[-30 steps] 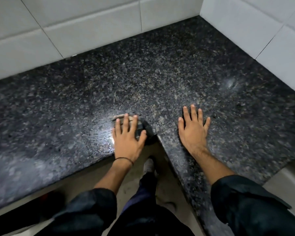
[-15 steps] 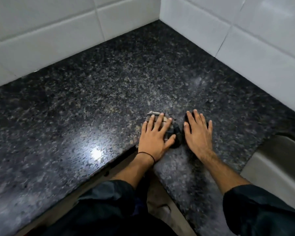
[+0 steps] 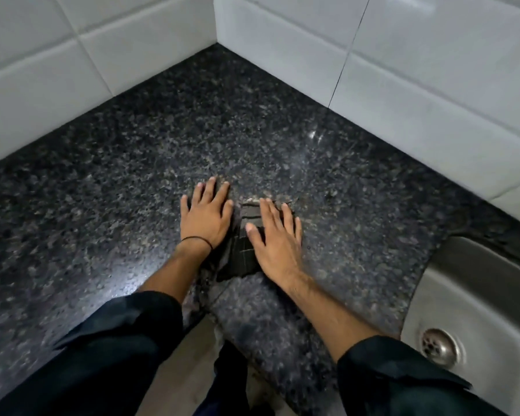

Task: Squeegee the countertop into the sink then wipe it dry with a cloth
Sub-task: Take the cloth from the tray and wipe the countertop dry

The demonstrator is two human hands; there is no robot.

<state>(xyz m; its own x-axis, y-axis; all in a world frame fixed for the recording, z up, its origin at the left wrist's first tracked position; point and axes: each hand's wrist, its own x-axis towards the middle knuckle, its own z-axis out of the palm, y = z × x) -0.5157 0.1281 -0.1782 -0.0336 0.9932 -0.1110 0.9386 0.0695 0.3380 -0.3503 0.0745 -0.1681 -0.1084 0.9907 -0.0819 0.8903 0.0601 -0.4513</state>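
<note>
A dark speckled granite countertop [image 3: 132, 181] fills an L-shaped corner. A small dark checked cloth [image 3: 243, 253] lies flat on it near the inner corner of the front edge. My right hand [image 3: 275, 238] presses flat on the cloth's right side, fingers spread, and covers part of it. Just left of the cloth, my left hand [image 3: 206, 216], with a thin black band at the wrist, rests palm down on bare stone and holds nothing. A steel sink [image 3: 469, 283] with its drain [image 3: 439, 345] sits at the lower right. No squeegee is in view.
White tiled walls [image 3: 418, 94] close the counter at the back and right. The front edge drops to the floor [image 3: 192, 349] between my dark sleeves. A bright light glare lies on the stone at the lower left.
The cloth has gone from under my left hand to under my right hand. Both hands moved toward the corner. The view swung right, and the sink with its drain came into sight.
</note>
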